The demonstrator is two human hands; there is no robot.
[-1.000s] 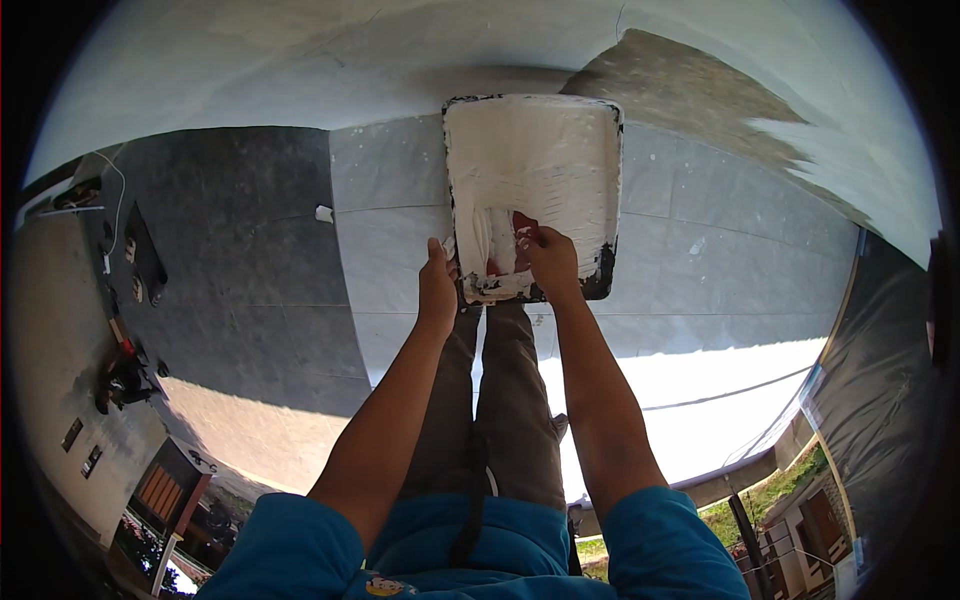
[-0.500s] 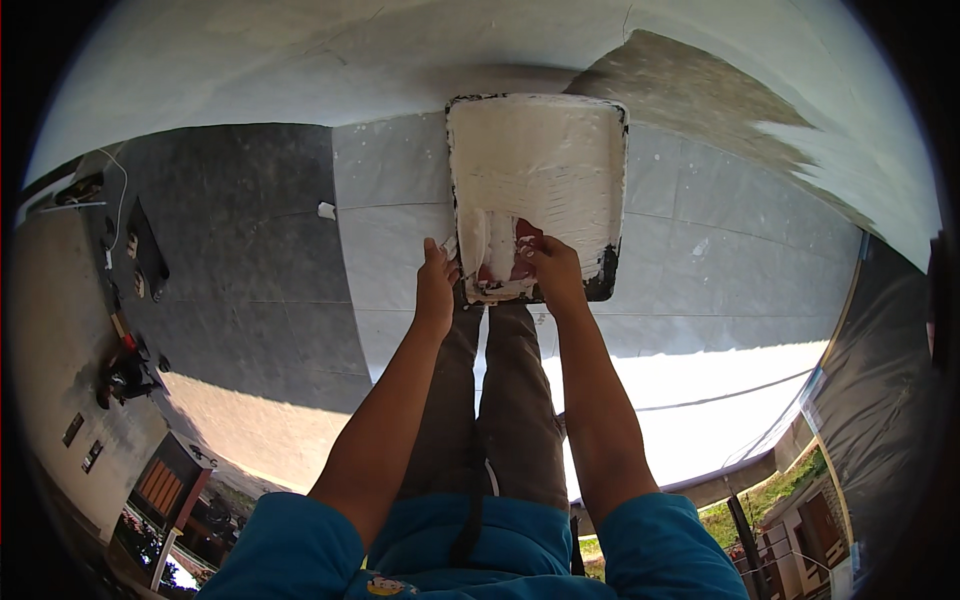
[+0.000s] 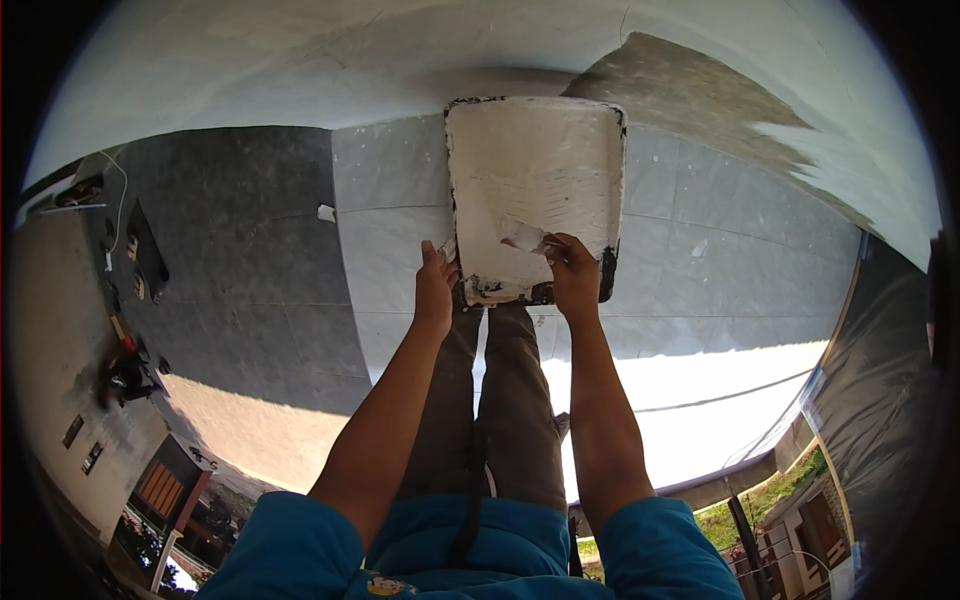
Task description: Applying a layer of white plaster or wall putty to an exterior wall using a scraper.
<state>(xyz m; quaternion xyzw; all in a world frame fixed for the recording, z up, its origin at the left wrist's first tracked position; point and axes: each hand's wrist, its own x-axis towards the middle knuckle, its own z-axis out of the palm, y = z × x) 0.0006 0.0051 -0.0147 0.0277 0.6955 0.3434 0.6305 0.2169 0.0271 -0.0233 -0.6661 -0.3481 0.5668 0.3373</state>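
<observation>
A black paint tray [image 3: 612, 255], its inside thickly coated with white paint, is in front of my legs. My left hand [image 3: 434, 290] is at its lower left edge, the thumb up and the fingers closed against the rim, with white smears beside them. Over the lower part of the tray, my right hand [image 3: 574, 278] pinches a small flat tool [image 3: 523, 236] smeared with white paint. The tool points left, with brownish patches showing on it. Its exact kind is hard to make out under the paint.
A pale wall [image 3: 450, 50] with a bare grey-brown patch [image 3: 690, 95] rises ahead. Grey tiles [image 3: 740, 230] cover the floor, darker ones lying at left. A small white object [image 3: 326, 212] sits on them. Dark plastic sheeting [image 3: 880, 400] hangs at right. Sandals [image 3: 137, 285] lie far left.
My right hand has shifted slightly right, and the tool has turned to point left. Reddish patches visible in the lower tray earlier no longer show. My left hand stays put.
</observation>
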